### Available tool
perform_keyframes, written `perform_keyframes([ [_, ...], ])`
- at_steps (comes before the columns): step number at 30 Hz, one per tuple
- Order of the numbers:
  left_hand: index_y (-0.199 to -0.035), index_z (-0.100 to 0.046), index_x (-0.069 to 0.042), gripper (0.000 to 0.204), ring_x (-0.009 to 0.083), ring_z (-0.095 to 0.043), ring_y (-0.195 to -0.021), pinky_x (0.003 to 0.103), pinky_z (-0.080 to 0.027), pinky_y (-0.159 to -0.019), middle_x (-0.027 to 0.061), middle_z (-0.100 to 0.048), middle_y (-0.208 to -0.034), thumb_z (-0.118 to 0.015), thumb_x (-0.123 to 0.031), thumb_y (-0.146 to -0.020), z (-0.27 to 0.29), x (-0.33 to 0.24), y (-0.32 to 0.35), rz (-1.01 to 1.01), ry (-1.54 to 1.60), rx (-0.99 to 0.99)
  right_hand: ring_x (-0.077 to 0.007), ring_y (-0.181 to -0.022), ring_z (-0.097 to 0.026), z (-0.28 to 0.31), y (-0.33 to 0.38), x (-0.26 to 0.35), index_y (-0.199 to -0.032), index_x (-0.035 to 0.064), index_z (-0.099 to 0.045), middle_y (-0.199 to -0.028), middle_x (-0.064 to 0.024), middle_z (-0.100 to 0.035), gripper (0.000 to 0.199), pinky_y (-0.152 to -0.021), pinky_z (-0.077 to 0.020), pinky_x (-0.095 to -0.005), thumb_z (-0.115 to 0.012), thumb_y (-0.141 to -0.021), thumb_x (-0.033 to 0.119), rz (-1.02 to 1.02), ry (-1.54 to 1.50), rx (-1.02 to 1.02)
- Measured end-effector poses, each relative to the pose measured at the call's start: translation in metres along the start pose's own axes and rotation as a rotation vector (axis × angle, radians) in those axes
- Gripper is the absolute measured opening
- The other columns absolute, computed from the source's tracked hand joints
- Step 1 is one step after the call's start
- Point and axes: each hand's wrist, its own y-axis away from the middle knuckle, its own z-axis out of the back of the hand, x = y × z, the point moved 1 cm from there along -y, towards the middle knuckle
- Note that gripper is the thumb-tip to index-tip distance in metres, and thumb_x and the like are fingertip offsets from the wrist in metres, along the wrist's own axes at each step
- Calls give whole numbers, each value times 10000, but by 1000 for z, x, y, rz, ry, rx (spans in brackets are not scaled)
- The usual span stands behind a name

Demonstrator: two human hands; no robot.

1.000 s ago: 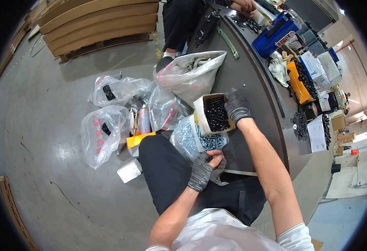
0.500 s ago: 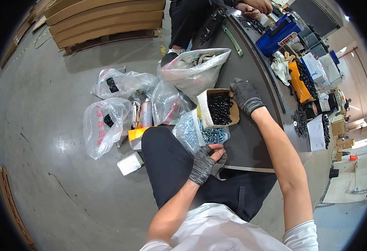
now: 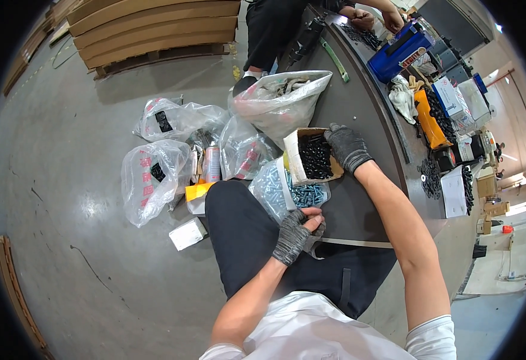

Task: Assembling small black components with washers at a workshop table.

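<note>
Cardboard box (image 3: 311,157) of black screws — right hand (image 3: 347,146) clasps it, grip seemingly pressed together.

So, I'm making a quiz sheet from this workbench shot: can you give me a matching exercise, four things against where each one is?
Things:
1. cardboard box of black screws
2. spray can
3. blue case
4. small white box

Places:
A. on the floor beside the person's knee
B. at the far end of the table
C. among the plastic bags on the floor
D. under the right hand, at the table's edge

Pairs: 1-D, 2-C, 3-B, 4-A
</note>
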Motion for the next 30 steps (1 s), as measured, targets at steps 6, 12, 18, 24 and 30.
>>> perform_keyframes([
  [6, -1149, -636, 38, 266, 132, -654, -861, 260, -527, -790, 85, -702, -966, -649, -103, -924, 2, 1, 1, -3, 0, -2, -306, -1027, -641, 0, -3, -1, -1017, 96, -666, -1101, -133, -633, 201, -836, -537, -449, -592, -830, 103, 29, 14, -13],
  [12, -1151, -643, 32, 275, 130, -656, -866, 258, -527, -788, 81, -706, -968, -663, -114, -918, 1, 2, 1, -12, -19, 1, -307, -990, -645, 0, 0, 2, -980, 97, -663, -1060, -129, -633, 165, -814, -543, -446, -584, -837, 115, 111, 2, 46],
  [18, -1141, -650, 29, 272, 123, -656, -857, 256, -528, -778, 72, -707, -952, -671, -118, -913, -1, 2, -2, 11, 20, -5, -290, -955, -659, -13, -4, -4, -968, 95, -667, -1026, -133, -645, 154, -779, -555, -433, -571, -851, 126, 149, 75, 17],
  [24, -1130, -653, 29, 265, 118, -653, -841, 251, -527, -768, 65, -704, -940, -675, -115, -909, 5, 2, 1, 5, 25, -24, -284, -953, -661, -12, -12, 5, -966, 91, -675, -1029, -115, -650, 161, -775, -557, -425, -555, -874, 145, 148, 99, 24],
  [30, -1122, -655, 28, 252, 120, -647, -872, 252, -517, -790, 64, -700, -961, -675, -108, -911, 0, -1, 4, 8, 7, 2, -283, -967, -658, -9, -5, -1, -962, 91, -678, -1047, -108, -644, 162, -789, -554, -424, -549, -875, 137, 125, 79, 5],
])
